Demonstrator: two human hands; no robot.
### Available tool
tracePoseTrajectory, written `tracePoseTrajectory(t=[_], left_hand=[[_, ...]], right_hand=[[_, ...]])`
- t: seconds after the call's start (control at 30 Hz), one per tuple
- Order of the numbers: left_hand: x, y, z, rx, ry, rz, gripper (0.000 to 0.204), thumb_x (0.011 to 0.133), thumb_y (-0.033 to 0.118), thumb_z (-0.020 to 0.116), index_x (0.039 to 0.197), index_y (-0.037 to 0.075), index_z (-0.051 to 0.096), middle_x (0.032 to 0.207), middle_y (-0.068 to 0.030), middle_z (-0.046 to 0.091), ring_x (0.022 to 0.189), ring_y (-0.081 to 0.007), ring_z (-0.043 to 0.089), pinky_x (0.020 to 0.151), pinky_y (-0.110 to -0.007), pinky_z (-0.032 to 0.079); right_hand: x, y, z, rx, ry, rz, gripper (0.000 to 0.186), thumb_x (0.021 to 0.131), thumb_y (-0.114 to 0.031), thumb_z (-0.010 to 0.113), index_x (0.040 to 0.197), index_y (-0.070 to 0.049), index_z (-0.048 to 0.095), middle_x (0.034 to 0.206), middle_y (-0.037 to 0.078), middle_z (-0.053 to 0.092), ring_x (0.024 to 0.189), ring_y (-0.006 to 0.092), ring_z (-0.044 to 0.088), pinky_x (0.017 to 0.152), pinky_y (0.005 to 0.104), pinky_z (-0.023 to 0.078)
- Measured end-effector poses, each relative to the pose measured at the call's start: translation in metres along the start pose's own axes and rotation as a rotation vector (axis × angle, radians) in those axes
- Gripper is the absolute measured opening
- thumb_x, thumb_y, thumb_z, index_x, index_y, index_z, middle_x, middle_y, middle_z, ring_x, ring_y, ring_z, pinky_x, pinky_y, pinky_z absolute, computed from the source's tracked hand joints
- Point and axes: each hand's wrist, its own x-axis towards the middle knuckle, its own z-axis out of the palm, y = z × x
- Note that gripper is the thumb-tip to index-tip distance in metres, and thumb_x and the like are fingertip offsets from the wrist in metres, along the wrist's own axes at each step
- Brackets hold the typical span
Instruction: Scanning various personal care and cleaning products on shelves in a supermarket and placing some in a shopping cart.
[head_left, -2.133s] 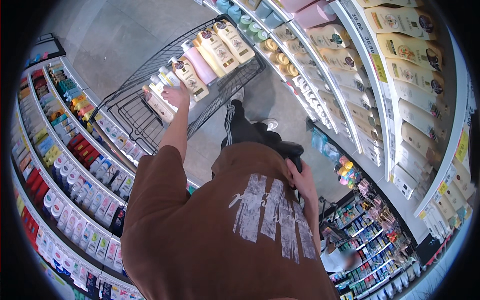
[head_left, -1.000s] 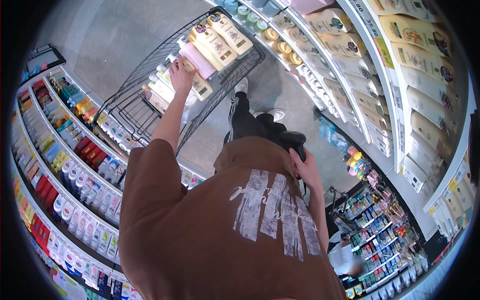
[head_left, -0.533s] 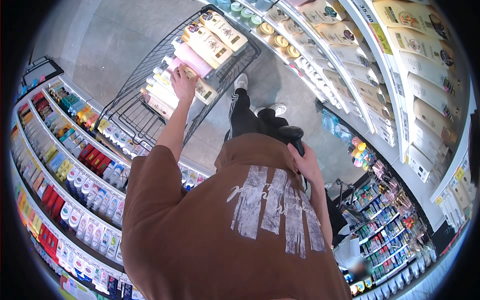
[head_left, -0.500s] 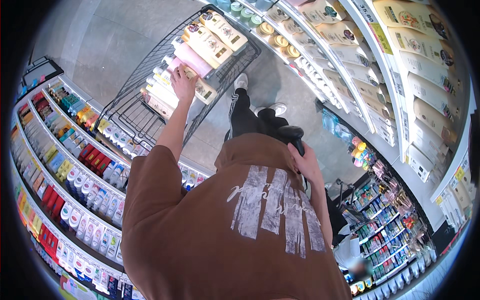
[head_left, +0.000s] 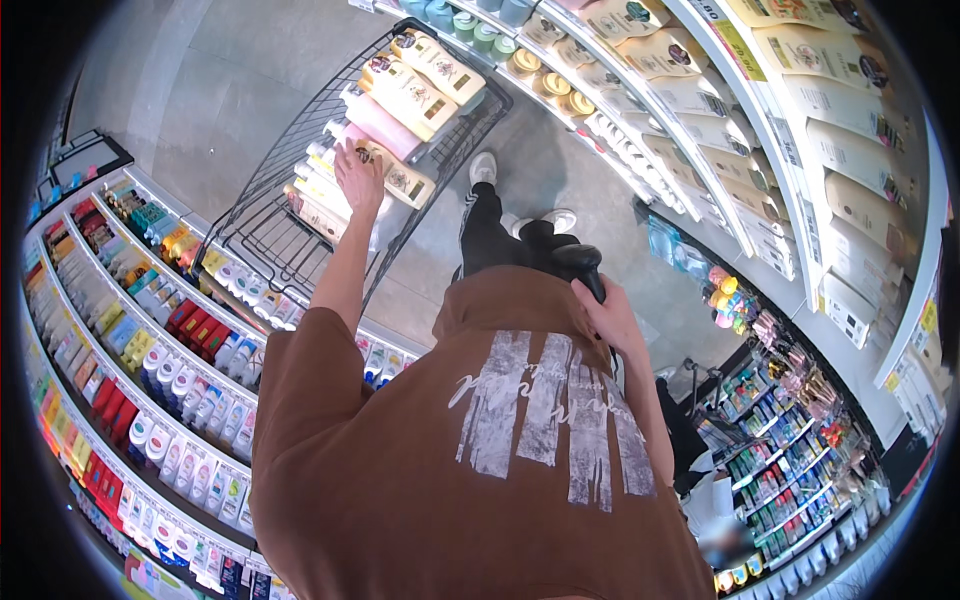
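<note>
Cart: thin wire, metal by the look, dark coating, slight sheen. Cream bottle under the left hand: smooth plastic, soft gloss, label flat and smooth. Pink bottle alongside: smooth plastic, satin rather than shiny. Black handgrip in the right hand: hard plastic, apparently, rounded and glossy, catching highlights. Shirt: matt brown cloth, softly creased; its pale print looks cracked, rough. Trousers: dark matt cloth. Floor: smooth, hard, mottled grey, dull sheen. Blue packs: crinkled, shiny plastic film.
</note>
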Motion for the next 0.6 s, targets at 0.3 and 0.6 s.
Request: tracePoseTrajectory(t=[0.3, 0.6], left_hand=[[-0.094, 0.133, -0.024, -0.292, -0.050, 0.328, 0.055, 0.091, 0.016, 0.073, 0.138, 0.001, 0.050, 0.140, -0.0266, 0.049, 0.127, -0.0465, 0.048, 0.109, -0.052, 0.041], [-0.200, 0.333, -0.018, -0.641, -0.513, 0.460, 0.019, 0.099, 0.013, 0.064, 0.112, 0.000, 0.069, 0.099, -0.0173, 0.074, 0.093, -0.0288, 0.073, 0.084, -0.039, 0.056]], right_hand=[[-0.003, 0.029, -0.017, 0.067, 0.015, -0.054, 0.035, 0.099, -0.037, 0.068, 0.100, -0.002, 0.063, 0.062, 0.000, 0.058, 0.046, 0.0083, 0.052, 0.043, 0.0279, 0.040], [-0.023, 0.092, -0.076, -0.023, 0.260, -0.406, 0.052, 0.094, -0.047, 0.068, 0.109, 0.003, 0.068, 0.100, 0.026, 0.072, 0.097, 0.0411, 0.070, 0.087, 0.0458, 0.054]])
